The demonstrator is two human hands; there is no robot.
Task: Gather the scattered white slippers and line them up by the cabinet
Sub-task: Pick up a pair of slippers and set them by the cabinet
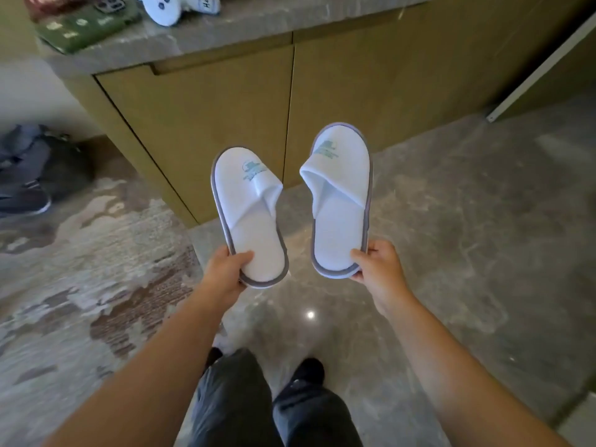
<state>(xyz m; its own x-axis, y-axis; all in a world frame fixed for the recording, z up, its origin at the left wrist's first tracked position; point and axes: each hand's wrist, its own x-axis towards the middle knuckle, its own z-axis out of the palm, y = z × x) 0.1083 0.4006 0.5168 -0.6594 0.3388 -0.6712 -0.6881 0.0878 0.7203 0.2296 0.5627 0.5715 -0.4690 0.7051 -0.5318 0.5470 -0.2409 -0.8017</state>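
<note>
Slippers, one per hand, are held up off the floor in front of the cabinet: the left hand pinches the left slipper by its heel, the right hand likewise grips the right slipper (toes pointing far, toward the cabinet doors).

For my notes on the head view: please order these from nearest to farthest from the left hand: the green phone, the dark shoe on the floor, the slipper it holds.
1. Slipper, held in left hand.
2. Dark shoe, far left floor.
3. Green phone, on the countertop.
</note>
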